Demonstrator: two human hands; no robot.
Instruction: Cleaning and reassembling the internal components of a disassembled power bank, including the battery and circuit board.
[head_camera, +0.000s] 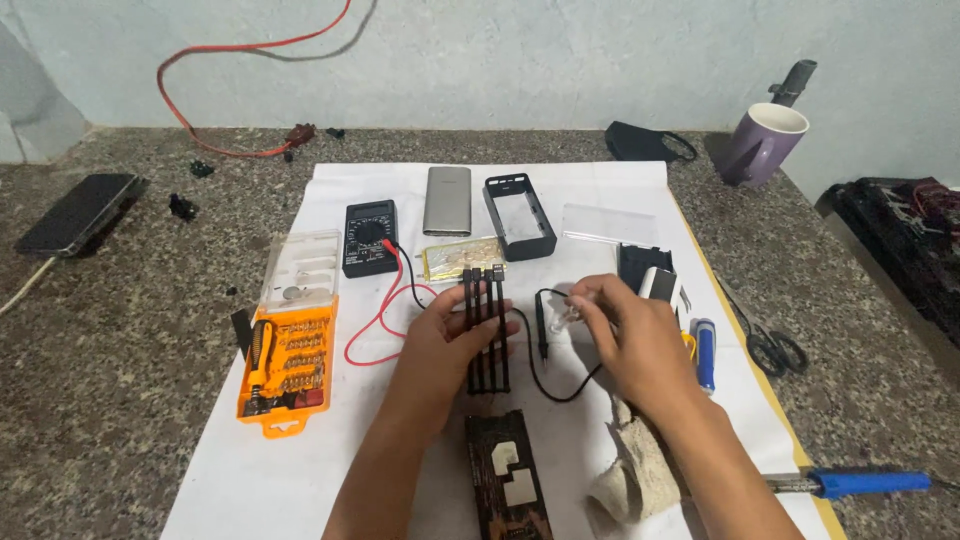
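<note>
Fingers of the left hand (452, 338) were closed around a black frame with short cables (486, 330), held above the white sheet (300, 440). The right hand (628, 335) pinched a small clear part (566, 312) just beside it. Around them the black case shell (519, 216), flat battery cell (462, 259), circuit board (510, 480) and multimeter (370, 237) lay apart, so disassembly seemed mostly done and nothing was yet reassembled.

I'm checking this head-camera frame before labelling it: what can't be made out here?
- What the right hand pinches: small, pale, blurred, and mostly covered by its fingers.
- The black strip assembly in the left hand: its middle is hidden by the fingers.
- The multimeter dial setting: too small.
- The blue-handled soldering iron: its tip is behind the right forearm.
- The dark circuit board: cut off by the bottom edge.
</note>
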